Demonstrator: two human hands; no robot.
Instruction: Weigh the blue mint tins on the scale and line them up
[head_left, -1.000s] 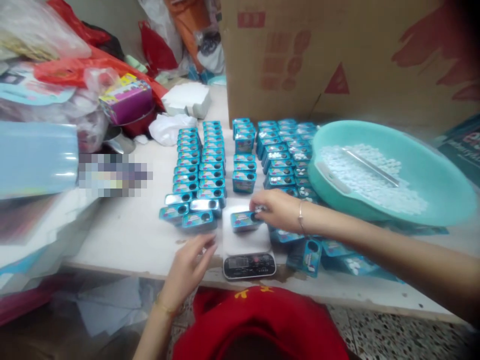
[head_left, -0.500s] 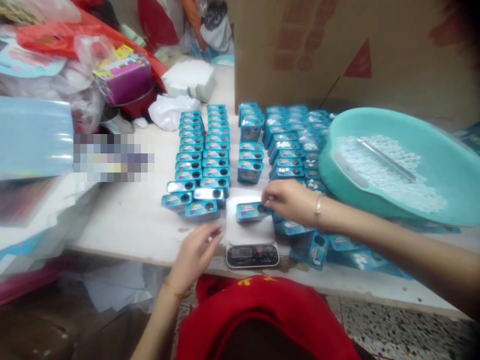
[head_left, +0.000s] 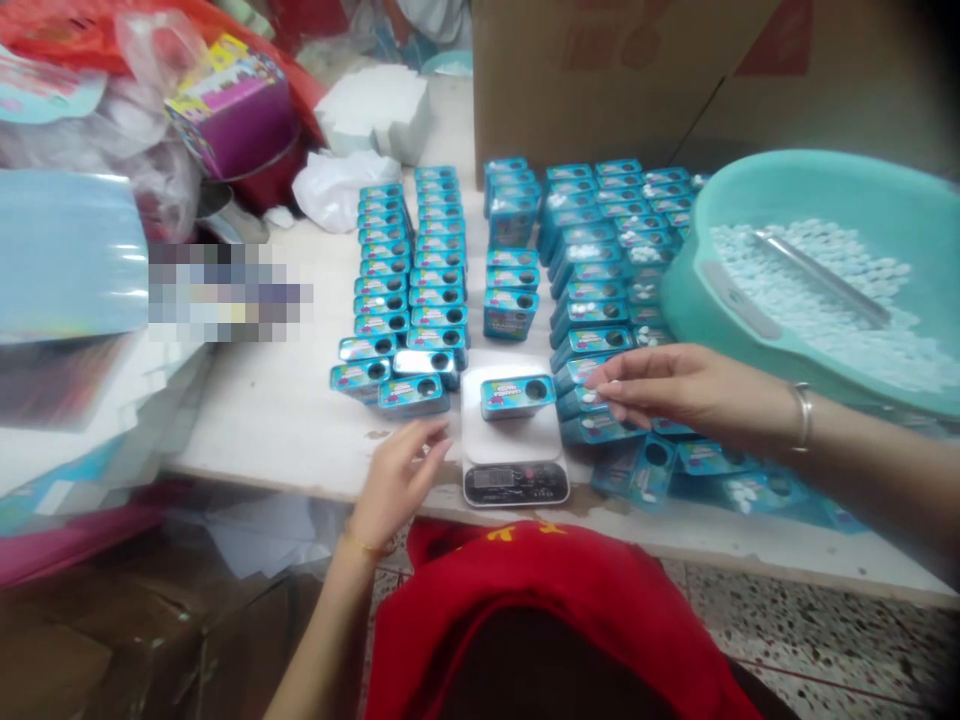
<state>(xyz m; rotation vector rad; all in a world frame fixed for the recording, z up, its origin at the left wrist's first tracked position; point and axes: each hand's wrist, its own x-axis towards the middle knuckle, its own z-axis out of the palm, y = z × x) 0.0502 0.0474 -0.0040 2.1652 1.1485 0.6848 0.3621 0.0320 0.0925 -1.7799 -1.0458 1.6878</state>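
Note:
A blue tin (head_left: 517, 394) with a dark round hole in its top stands on the white kitchen scale (head_left: 510, 440), no hand touching it. My right hand (head_left: 675, 388) is over the blue tins right of the scale. Its thumb and fingers are pinched together on what looks like a small white candy. My left hand (head_left: 401, 470) rests near the table edge, left of the scale. Its fingers are loosely bent, the thumb is apart, and it holds nothing. A turquoise basin (head_left: 731, 300) at the right holds many white candies and a metal strip (head_left: 821, 275).
Rows of blue tins (head_left: 439, 315) stand left of and behind the scale. More tins (head_left: 592, 270), some with white candies on top, crowd the right. A large cardboard box (head_left: 570, 90) stands behind. Plastic bags, a purple box (head_left: 240, 120) and a white block (head_left: 375, 105) lie at the left.
My right hand has left the tin on the scale and moved right, over the neighbouring tins. My left hand has hardly moved. The camera's view has tipped slightly.

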